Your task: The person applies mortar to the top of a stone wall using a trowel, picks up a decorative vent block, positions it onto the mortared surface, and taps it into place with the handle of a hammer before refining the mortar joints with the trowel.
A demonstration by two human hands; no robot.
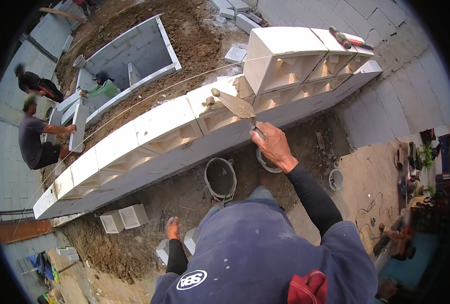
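My right hand [274, 147] is closed round the handle of a pointed trowel [239, 107]. Its mortar-smeared blade rests over the top of the white block wall [167, 121], beside small lumps of mortar [210, 102]. More mortar is spread on the wall top against the end of an upper course of hollow-faced white blocks [285, 40]. My left hand [173, 228] hangs low at my side with its fingers stretched out, holding nothing I can see. A taut string [184, 82] runs along the wall.
A hammer [340, 38] lies on the upper course. Below the wall stand a bucket [207, 177] of grey mix, another bucket [259, 161] and loose blocks [133, 216]. Beyond it, people [35, 134] work around a block-walled pit [172, 50]. Cables [372, 207] lie on the right.
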